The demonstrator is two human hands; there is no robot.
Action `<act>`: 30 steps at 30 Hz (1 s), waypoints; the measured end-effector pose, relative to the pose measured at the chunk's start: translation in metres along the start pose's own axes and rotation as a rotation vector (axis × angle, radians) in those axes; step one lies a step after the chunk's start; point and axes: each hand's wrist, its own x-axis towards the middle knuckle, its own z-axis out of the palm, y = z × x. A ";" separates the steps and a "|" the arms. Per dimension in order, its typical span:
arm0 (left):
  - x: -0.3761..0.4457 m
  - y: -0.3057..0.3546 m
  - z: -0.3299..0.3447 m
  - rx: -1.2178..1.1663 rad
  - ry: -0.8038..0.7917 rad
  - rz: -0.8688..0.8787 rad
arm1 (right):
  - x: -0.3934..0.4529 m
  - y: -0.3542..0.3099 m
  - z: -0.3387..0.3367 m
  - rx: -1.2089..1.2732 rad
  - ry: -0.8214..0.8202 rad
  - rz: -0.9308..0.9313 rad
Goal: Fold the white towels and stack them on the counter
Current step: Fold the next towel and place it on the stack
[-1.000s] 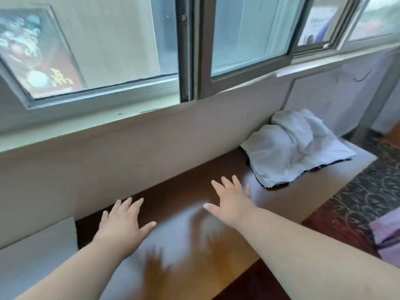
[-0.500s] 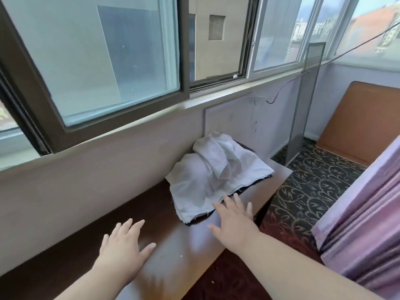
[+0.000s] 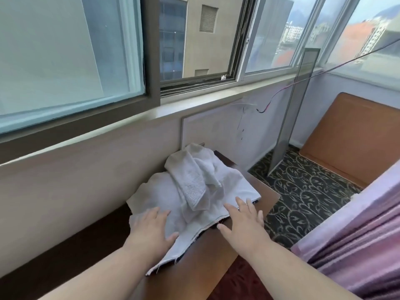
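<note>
Forearms come into my view from the bottom edge, both reaching forward over the brown desk point(image 3: 218, 252). My left hand point(image 3: 151, 230) lies flat on the near left part of the white towels point(image 3: 194, 191), its fingers straight and spread, holding nothing. My right hand point(image 3: 242, 224) is just beside it on the right, palm down at the near right edge of the same pile; the fingers point(image 3: 240, 203) are straight and spread too, the tips over the cloth, but I cannot tell if they press it. The towels lie in a loose, unfolded heap on the far right end of the desk, touching the pale wall under the window sill point(image 3: 194, 105). One narrower towel point(image 3: 190, 180) is draped across the top of the heap. A dark edge shows under the near rim of the pile. On the right hangs a pink curtain point(image 3: 357, 245). Beyond the desk I see patterned carpet point(image 3: 303, 191), a brown board point(image 3: 357, 137) leaning against the wall, and a thin wire point(image 3: 324, 72) running up to the windows.
</note>
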 end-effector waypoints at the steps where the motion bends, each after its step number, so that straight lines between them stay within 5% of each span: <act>1: 0.015 0.010 -0.002 -0.023 -0.003 -0.006 | 0.012 0.003 0.000 0.023 0.003 -0.002; 8: 0.112 0.066 0.000 -0.278 0.027 -0.105 | 0.122 0.006 -0.007 0.292 -0.083 -0.132; 16: 0.217 0.087 -0.005 -0.101 -0.036 -0.389 | 0.277 -0.004 -0.005 0.176 -0.168 -0.351; 22: 0.248 0.086 0.016 -0.104 -0.211 -0.409 | 0.331 -0.015 0.022 0.016 -0.364 -0.359; 27: 0.261 0.092 0.016 -0.168 -0.045 -0.398 | 0.334 -0.018 0.036 -0.067 -0.347 -0.596; 30: 0.258 0.096 0.012 -0.224 0.008 -0.334 | 0.328 -0.017 0.030 0.186 -0.295 -0.598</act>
